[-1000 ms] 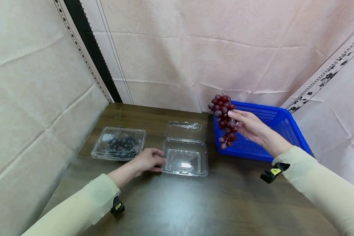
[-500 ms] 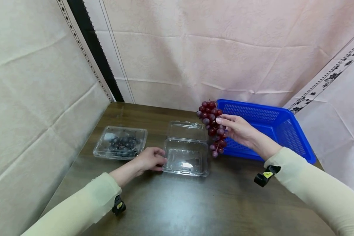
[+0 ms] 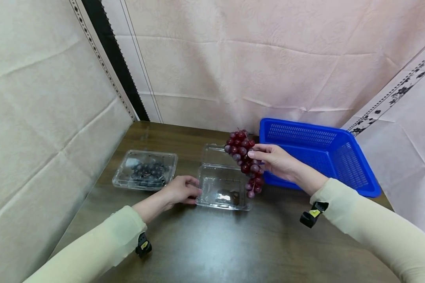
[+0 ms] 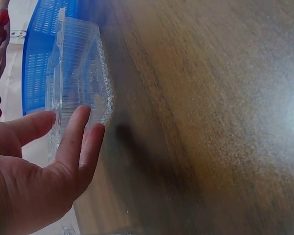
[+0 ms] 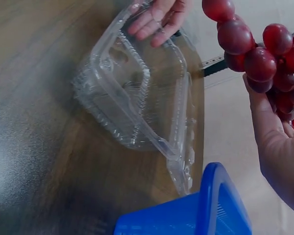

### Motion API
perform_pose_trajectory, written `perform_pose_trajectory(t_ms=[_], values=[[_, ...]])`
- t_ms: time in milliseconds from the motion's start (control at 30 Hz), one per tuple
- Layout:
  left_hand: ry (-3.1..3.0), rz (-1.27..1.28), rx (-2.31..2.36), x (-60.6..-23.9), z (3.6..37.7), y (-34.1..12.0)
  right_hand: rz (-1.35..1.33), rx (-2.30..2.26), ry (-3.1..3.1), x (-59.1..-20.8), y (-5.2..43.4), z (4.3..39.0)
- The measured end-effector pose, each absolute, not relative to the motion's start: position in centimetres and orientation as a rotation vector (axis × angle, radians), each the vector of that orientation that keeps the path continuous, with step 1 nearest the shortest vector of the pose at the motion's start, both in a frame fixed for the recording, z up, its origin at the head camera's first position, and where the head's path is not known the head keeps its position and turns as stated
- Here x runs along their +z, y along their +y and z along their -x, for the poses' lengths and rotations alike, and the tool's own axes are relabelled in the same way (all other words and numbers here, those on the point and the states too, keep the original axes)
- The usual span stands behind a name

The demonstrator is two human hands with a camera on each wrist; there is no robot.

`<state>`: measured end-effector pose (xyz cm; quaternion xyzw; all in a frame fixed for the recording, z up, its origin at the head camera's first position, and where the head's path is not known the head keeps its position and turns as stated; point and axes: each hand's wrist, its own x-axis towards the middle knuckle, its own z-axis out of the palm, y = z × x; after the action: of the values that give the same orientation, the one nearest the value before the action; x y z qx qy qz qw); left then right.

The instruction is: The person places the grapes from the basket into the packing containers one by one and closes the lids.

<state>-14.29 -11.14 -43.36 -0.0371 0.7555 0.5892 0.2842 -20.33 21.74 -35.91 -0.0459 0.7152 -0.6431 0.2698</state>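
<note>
My right hand (image 3: 274, 161) pinches a bunch of red grapes (image 3: 241, 151) between thumb and fingers, and the bunch hangs above the right part of an unlidded clear plastic clamshell container (image 3: 217, 202). Its hinged lid (image 3: 212, 155) lies folded back, partly hidden by the grapes. At the container's left side is my left hand (image 3: 180, 192). In the left wrist view, the left thumb touches the rim and the other fingers (image 4: 73, 139) lie loosely extended along the outer wall. Grapes (image 5: 259, 63) fill the right wrist view's upper right, held up by the hand beneath.
A closed clear container (image 3: 118, 181) with dark grapes stands left of my left hand. The blue perforated basket (image 3: 355, 157) sits at the back right, close to the lid. A pale curtain (image 3: 205, 70) rises behind the wooden table (image 3: 212, 243).
My right hand has carried the grape bunch leftward and down, from in front of the basket to over the unlidded container. The left hand has stayed at the container's side.
</note>
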Motion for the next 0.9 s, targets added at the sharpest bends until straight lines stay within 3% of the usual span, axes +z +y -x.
perform_pose_trajectory(t_ms=[900], values=[[2.023, 0.104, 1.607, -43.3, 14.1, -11.2, 0.363, -1.410, 2.100, -38.7, 18.9, 20.6]])
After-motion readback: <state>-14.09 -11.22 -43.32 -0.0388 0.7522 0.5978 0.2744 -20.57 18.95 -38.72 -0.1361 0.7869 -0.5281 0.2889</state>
